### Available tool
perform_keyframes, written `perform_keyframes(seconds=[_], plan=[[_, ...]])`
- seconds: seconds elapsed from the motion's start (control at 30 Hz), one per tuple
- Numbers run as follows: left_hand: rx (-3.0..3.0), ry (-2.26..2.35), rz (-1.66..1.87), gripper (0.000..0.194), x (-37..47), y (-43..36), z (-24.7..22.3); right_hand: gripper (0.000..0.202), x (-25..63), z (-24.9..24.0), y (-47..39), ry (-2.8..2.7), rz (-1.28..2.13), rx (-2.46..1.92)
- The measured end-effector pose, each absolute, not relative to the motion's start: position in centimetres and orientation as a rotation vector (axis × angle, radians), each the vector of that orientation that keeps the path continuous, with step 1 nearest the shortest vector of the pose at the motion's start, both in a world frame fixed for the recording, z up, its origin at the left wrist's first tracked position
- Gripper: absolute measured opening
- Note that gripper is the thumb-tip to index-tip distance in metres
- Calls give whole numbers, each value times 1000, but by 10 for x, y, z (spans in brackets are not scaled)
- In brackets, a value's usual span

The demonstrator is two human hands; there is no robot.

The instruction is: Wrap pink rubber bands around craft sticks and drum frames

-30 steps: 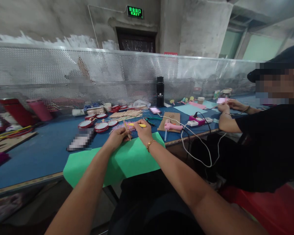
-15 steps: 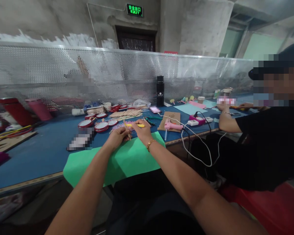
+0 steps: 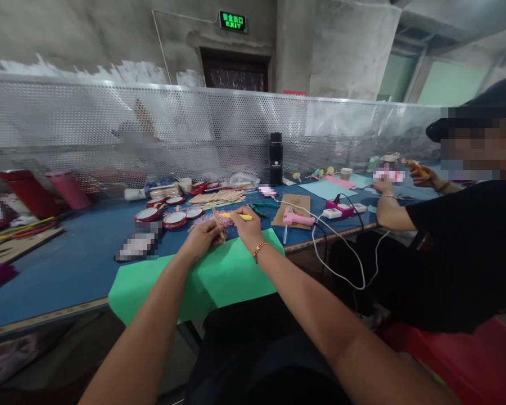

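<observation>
My left hand (image 3: 204, 238) pinches a thin wooden stick (image 3: 216, 216), which stands up tilted above the green sheet. Close on its right, my right hand (image 3: 248, 228) is closed round a yellow pen-like tool (image 3: 236, 216), its tip pointing left at the stick. The green sheet (image 3: 231, 273) lies under both wrists and hangs over the table's front edge. Just behind my hands is a pile of small pink and purple loops (image 3: 206, 218). Farther back lie loose wooden sticks (image 3: 221, 196). Round red-rimmed white pieces (image 3: 175, 219) sit to the left.
A pink glue gun (image 3: 298, 217) rests on cardboard at the right, with cables by a power strip (image 3: 339, 209). A black bottle (image 3: 275, 158) stands at the back. A phone (image 3: 138, 243) lies left. A co-worker (image 3: 459, 225) sits at the right.
The co-worker's far hand has risen, with an orange-yellow item in it. My right hand and the yellow tool have shifted very slightly right; my left hand looks almost unmoved.
</observation>
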State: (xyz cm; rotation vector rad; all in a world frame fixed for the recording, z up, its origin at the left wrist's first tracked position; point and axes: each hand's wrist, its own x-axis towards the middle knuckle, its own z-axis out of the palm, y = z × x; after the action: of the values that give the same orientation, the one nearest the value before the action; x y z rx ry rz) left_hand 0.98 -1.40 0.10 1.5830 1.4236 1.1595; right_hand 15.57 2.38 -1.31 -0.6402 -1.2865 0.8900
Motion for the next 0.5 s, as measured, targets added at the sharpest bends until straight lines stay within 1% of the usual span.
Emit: perform_keyframes(seconds=[0.13, 0.37, 0.5], plan=[[1617, 1433, 1149, 47, 8, -14, 0, 24, 157, -10, 21, -1357, 864, -657], [1601, 1410, 1170, 51, 10, -15, 2, 23, 156, -12, 23, -1313, 894, -675], [1587, 1425, 1166, 51, 11, -16, 3, 24, 155, -15, 28, -1318, 834, -699]])
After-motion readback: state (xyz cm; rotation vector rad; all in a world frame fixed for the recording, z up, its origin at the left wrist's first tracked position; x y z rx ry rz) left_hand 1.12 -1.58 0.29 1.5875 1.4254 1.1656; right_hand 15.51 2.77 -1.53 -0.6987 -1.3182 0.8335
